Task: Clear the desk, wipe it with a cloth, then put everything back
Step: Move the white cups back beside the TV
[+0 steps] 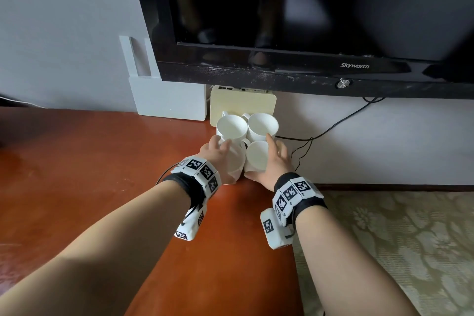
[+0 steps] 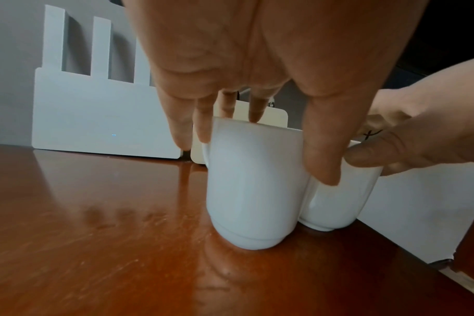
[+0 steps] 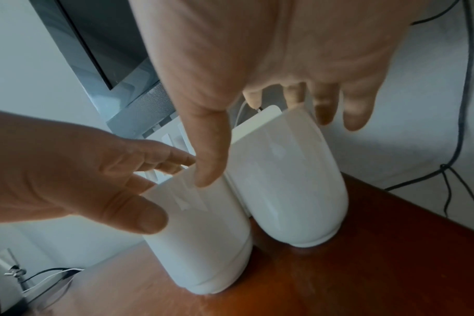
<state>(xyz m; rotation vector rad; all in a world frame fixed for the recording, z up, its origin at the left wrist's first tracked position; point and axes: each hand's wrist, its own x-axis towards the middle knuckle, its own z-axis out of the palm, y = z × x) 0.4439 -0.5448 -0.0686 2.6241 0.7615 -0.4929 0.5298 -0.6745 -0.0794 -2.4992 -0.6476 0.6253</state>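
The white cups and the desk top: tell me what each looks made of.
The white cups: probably glazed ceramic, smooth, glossy, opaque, with soft highlights on the walls and a foot ring at the base. The desk top: reddish-brown wood or wood veneer under a shiny varnish; it mirrors the cups and shows fine scratches.

Four white ceramic mugs (image 1: 232, 127) are standing upright and empty in a tight square cluster on the glossy reddish-brown desk (image 1: 77, 161), touching one another, sitting near its back right corner by the wall.
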